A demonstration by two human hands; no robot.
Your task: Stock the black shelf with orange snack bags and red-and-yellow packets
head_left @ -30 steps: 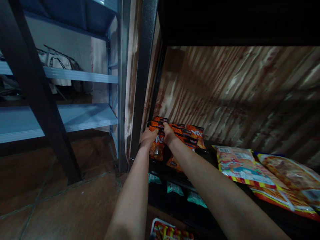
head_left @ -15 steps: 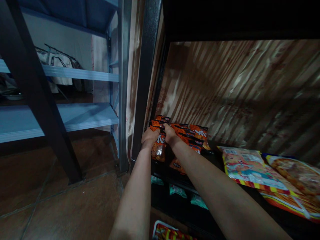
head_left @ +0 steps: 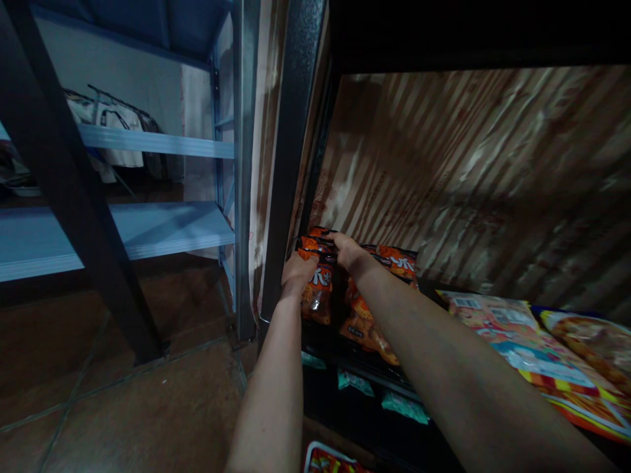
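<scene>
Post (head_left: 292,151) stands left of the orange bags (head_left: 316,299), larger packets (head_left: 517,328) rightward.

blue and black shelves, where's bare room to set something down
Bare room shows on the blue shelf's lower board, between slanted post and grey upright. The black shelf is crowded at its left end with orange snack bags, left hand and right hand.

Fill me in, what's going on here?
A person reaches into the left end of a black shelf. The left hand touches the left side of the front orange snack bag; the right hand is at the tops of the bags behind it. Larger food packets lie farther right; teal packets sit one level down.
</scene>
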